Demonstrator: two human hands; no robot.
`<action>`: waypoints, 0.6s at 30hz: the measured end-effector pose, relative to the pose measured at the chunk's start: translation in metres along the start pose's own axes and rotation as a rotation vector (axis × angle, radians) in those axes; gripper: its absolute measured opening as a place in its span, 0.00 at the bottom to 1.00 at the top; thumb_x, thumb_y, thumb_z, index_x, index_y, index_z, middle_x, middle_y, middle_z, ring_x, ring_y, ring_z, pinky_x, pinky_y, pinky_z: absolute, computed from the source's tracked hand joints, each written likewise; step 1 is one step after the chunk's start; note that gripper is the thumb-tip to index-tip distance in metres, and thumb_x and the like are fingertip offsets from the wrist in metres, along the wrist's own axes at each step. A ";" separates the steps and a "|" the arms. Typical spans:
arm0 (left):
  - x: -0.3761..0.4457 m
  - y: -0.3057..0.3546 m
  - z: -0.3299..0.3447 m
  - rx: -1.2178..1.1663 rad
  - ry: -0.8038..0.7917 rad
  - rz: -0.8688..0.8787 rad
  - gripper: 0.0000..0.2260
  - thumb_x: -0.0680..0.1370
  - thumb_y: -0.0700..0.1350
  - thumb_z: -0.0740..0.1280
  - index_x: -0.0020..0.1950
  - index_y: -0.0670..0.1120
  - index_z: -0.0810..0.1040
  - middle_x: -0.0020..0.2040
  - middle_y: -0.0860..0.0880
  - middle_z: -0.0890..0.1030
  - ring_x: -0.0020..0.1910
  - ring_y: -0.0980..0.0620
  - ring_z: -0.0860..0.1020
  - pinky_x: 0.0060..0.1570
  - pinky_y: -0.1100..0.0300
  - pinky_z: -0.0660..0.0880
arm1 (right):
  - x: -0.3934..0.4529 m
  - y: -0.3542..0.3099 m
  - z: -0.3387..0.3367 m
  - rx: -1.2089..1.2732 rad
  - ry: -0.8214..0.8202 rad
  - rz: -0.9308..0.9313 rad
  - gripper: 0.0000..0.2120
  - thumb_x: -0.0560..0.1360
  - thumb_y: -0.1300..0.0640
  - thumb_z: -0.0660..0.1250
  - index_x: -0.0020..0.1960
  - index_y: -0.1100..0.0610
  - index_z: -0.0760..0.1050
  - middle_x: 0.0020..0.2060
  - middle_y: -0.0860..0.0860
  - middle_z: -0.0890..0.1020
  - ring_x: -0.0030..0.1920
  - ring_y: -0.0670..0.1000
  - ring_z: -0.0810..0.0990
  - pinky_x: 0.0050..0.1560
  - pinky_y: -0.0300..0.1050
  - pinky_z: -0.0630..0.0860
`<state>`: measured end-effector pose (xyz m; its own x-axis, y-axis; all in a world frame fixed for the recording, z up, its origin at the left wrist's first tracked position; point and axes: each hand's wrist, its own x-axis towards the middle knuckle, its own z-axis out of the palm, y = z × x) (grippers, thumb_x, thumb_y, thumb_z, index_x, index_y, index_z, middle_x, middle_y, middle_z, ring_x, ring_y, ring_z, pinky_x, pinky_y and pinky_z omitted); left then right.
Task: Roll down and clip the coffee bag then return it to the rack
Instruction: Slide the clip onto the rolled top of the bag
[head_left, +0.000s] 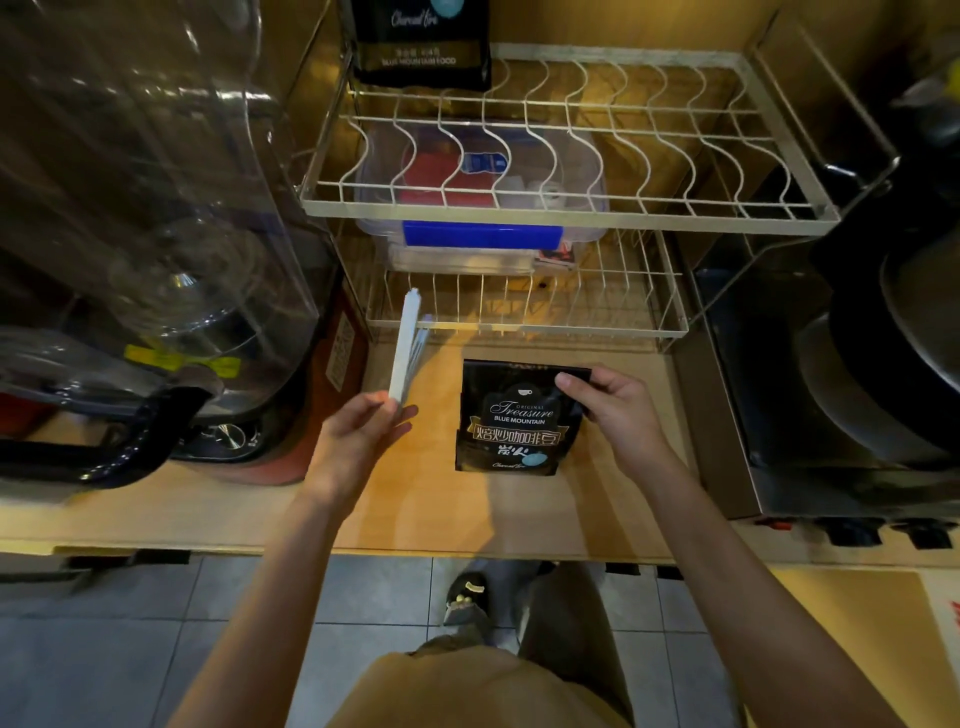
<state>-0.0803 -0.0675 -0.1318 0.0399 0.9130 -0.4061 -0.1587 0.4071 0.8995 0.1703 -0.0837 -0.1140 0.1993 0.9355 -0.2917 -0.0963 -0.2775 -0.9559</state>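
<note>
Bag (511, 415) top rolled, pinned under right hand (618, 415). Left hand (358, 434) pinches open white clip (408, 345) beside it. Clipping and return to rack (561, 208) remain.

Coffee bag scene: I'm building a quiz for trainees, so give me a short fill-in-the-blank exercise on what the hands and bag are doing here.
1. The left hand holds a long white ____.
2. The right hand grips the black coffee bag at its upper ____ corner.
3. The bag stands on the wooden ____, in front of the wire rack.

Missing words: clip; right; counter
</note>
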 end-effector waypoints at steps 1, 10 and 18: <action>-0.003 0.007 0.002 0.043 -0.007 -0.009 0.04 0.76 0.38 0.62 0.46 0.42 0.75 0.48 0.45 0.78 0.50 0.49 0.80 0.48 0.63 0.79 | -0.001 -0.001 0.000 -0.002 0.001 0.001 0.05 0.73 0.64 0.67 0.43 0.56 0.79 0.36 0.51 0.83 0.35 0.44 0.82 0.36 0.32 0.79; 0.002 0.022 0.014 0.252 0.012 -0.010 0.06 0.76 0.40 0.61 0.48 0.39 0.76 0.45 0.46 0.78 0.49 0.49 0.79 0.53 0.58 0.75 | -0.001 -0.001 0.002 -0.013 0.009 0.009 0.06 0.72 0.63 0.67 0.42 0.53 0.80 0.38 0.51 0.83 0.36 0.43 0.82 0.36 0.32 0.78; 0.003 0.010 0.009 0.366 -0.037 -0.066 0.06 0.75 0.40 0.64 0.40 0.41 0.77 0.40 0.45 0.79 0.49 0.46 0.79 0.44 0.65 0.77 | -0.003 -0.004 0.004 -0.022 0.022 0.015 0.06 0.73 0.64 0.67 0.42 0.54 0.79 0.37 0.51 0.82 0.33 0.41 0.81 0.33 0.29 0.76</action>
<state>-0.0730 -0.0611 -0.1228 0.0746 0.8822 -0.4650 0.2087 0.4422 0.8723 0.1665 -0.0846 -0.1089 0.2197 0.9262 -0.3066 -0.0782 -0.2965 -0.9518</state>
